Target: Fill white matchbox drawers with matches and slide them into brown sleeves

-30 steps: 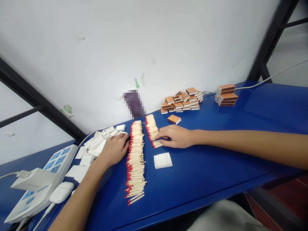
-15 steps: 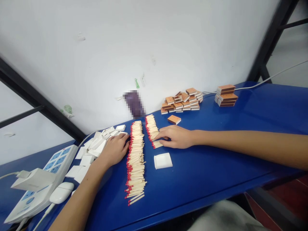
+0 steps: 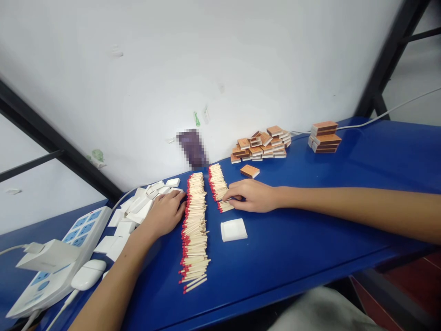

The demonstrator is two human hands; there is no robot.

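My left hand [image 3: 167, 212] lies on the table with its fingers stretched out, between the white matchbox trays and a long row of red-headed matches [image 3: 195, 220]. Its fingertips rest against the red heads on the row's left side. My right hand [image 3: 253, 195] reaches in from the right to a shorter row of matches [image 3: 217, 179]. Its index finger and thumb are apart, touching the near end of that row, where a small group of matches [image 3: 225, 206] lies slightly separated. Just below sits a white matchbox tray [image 3: 234, 230].
White trays [image 3: 138, 207] lie heaped at left, beside a power strip [image 3: 79, 243] with a white charger [image 3: 48, 256]. Orange matchboxes [image 3: 263, 146] are piled by the wall. One matchbox [image 3: 250, 171] lies alone; a stack [image 3: 324, 138] stands right.
My right index finger has drawn in slightly at the short row of matches. My left hand stays where it was.
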